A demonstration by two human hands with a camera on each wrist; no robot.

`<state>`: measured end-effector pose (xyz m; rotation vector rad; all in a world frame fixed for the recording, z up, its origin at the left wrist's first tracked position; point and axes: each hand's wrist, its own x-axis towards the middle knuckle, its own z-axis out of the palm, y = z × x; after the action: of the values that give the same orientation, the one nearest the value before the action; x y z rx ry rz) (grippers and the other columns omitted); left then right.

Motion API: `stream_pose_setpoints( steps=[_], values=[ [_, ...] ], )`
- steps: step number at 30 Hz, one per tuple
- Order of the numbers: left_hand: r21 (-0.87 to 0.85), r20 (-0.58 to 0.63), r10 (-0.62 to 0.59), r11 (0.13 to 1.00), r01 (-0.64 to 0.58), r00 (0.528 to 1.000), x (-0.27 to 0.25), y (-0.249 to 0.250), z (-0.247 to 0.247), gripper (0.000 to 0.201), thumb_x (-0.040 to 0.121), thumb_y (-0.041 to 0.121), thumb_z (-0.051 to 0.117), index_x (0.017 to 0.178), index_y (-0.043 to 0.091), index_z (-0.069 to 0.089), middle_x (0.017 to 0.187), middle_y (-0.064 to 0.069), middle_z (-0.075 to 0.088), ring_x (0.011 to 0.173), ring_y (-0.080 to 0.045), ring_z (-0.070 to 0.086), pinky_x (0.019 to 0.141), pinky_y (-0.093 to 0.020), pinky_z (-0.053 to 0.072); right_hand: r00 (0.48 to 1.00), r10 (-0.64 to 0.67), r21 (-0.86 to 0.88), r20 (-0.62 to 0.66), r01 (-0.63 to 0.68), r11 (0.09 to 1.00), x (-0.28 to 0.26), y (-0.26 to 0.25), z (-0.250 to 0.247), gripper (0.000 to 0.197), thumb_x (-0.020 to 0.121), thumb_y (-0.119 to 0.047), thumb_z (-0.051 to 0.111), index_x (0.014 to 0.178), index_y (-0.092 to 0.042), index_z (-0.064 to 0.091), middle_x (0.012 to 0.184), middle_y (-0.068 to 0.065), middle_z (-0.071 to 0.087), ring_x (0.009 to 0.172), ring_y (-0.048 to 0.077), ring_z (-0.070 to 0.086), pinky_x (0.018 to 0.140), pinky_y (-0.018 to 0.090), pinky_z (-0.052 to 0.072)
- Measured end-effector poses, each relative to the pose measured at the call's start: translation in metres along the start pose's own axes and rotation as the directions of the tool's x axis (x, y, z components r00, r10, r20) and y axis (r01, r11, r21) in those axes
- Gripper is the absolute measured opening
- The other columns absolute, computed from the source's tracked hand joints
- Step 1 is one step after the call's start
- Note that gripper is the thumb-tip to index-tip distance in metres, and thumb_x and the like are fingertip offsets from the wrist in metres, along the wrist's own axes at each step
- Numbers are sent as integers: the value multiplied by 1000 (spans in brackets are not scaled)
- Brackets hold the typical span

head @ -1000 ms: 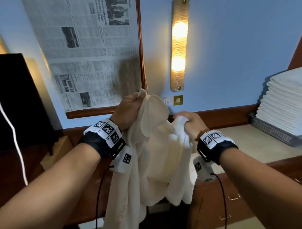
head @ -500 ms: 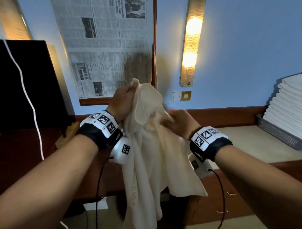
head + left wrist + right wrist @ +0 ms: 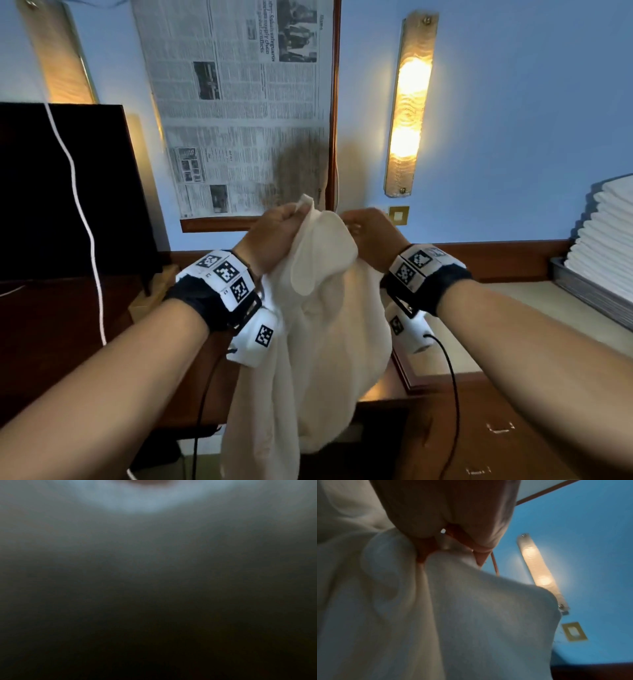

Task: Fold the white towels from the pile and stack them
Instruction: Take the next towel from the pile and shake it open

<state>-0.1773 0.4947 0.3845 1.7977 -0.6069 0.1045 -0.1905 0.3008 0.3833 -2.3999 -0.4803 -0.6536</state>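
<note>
A white towel (image 3: 318, 329) hangs in loose folds in front of me, held up in the air. My left hand (image 3: 274, 233) grips its top edge, with a corner sticking out above the fist. My right hand (image 3: 366, 233) pinches the top edge a short way to the right. In the right wrist view the towel (image 3: 471, 615) bunches under the curled fingers (image 3: 447, 520). The left wrist view is dark and blurred. A stack of folded white towels (image 3: 606, 236) sits in a grey tray (image 3: 589, 294) at the far right.
A beige counter (image 3: 520, 301) runs to the right below the blue wall. A dark wooden desk (image 3: 68, 325) with a black screen (image 3: 61, 192) and a white cable (image 3: 85, 222) lies left. A newspaper-covered frame (image 3: 239, 109) and a lit wall lamp (image 3: 409, 102) hang behind.
My right hand has slid up along the towel's edge to the level of the left hand. The towel hangs straighter, and my view has shifted to the left.
</note>
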Motion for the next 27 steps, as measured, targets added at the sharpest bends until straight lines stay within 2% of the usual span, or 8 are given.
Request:
stream_pose_setpoints(
  steps=[2,5,9,14,19,21,24,27],
  values=[
    [-23,13,9,1000,-9,1000,-1,-1,4,50,90,64,51,89,21,76,89,-10,75,86,-27,67,89,-47,51,999,-18,-24,-33,17,1000,12,-13,-8,17,90,-7,60,84,-9,76,79,8,72,76,22,65,75,33,51],
    [-2,-61,49,999,-49,997,4,4,-4,43,97,57,50,74,31,75,72,5,69,75,-18,63,79,-42,49,997,-73,-58,20,74,996,14,-14,-16,27,91,-15,55,73,-1,67,67,13,63,61,20,54,61,32,44],
    [53,-126,124,992,-119,984,12,14,-17,48,104,42,46,64,27,67,58,15,59,60,-6,54,67,-29,44,993,-44,-87,109,54,995,-4,-9,-17,34,85,-44,67,87,-11,70,72,4,64,64,16,56,62,30,44],
    [49,-238,222,975,-216,946,24,17,-26,43,104,24,49,62,25,51,58,16,48,60,-6,42,67,-29,34,960,153,-241,234,-95,966,-18,17,-7,24,89,-38,68,76,-19,69,76,2,65,74,19,62,70,29,49],
    [94,-334,263,965,-245,905,29,23,-30,41,102,13,48,63,27,49,58,16,49,56,3,42,58,-16,35,891,366,-292,269,-287,912,-28,53,-19,39,95,-34,61,60,-17,57,61,-2,56,58,12,52,59,27,38],
    [80,-359,240,971,-226,902,30,24,-30,37,102,15,49,66,24,49,61,16,50,61,-1,43,64,-22,36,883,403,-257,243,-342,904,-30,63,-23,37,95,-32,60,62,-19,62,60,-3,62,60,13,58,62,28,41],
    [57,-261,197,980,-189,945,21,27,-31,35,103,20,52,68,25,57,65,15,55,64,-4,48,68,-27,39,900,420,-208,113,-392,896,-21,68,-30,28,96,-24,56,71,-23,68,72,0,69,72,19,64,73,29,46],
    [46,146,75,996,-82,986,11,32,-39,14,94,20,65,80,18,68,72,10,64,68,-5,56,66,-21,43,951,300,-93,-79,-306,947,-1,46,-44,33,96,-12,55,65,-23,61,67,-2,58,68,18,54,62,25,40]
  ],
)
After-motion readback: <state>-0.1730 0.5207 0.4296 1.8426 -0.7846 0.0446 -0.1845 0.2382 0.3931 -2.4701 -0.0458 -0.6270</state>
